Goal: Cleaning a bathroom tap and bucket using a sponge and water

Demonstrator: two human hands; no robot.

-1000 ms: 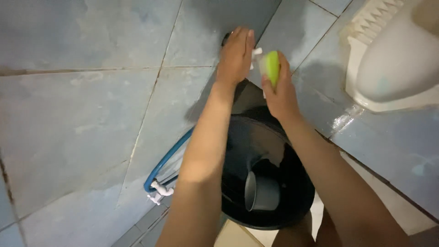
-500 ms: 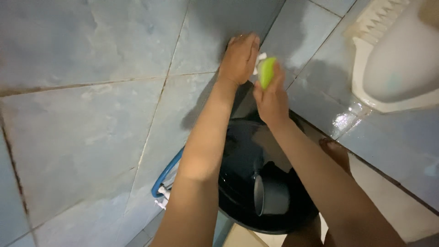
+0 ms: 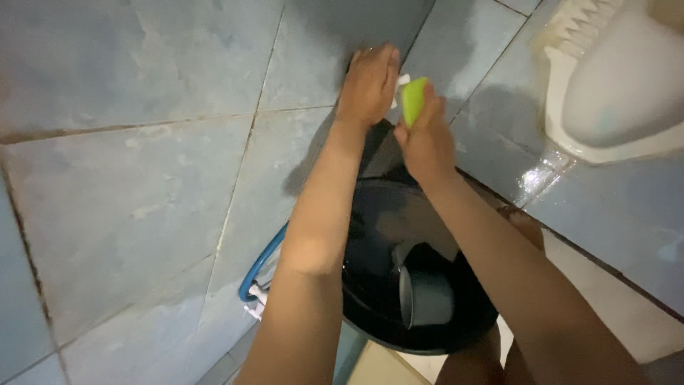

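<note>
While the right hand (image 3: 426, 142) clenches its fingers around a smooth lime-green sponge (image 3: 412, 100) against the blue wall tiles (image 3: 142, 178), left hand (image 3: 368, 84) flat and released on a small white fitting (image 3: 401, 80), round glossy black bucket (image 3: 385, 235) below, grey scoop (image 3: 426, 298) inside, blue hose (image 3: 262, 260) beside, white ribbed squat toilet (image 3: 613, 78) at right.

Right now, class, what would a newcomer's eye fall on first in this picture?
The bright green sponge in the right hand, pressed to the blue tiled wall near the top centre, beside the left hand that lies flat there. Below the arms stands a black bucket with a grey dipper inside. A white squat toilet fills the top right corner.
</note>
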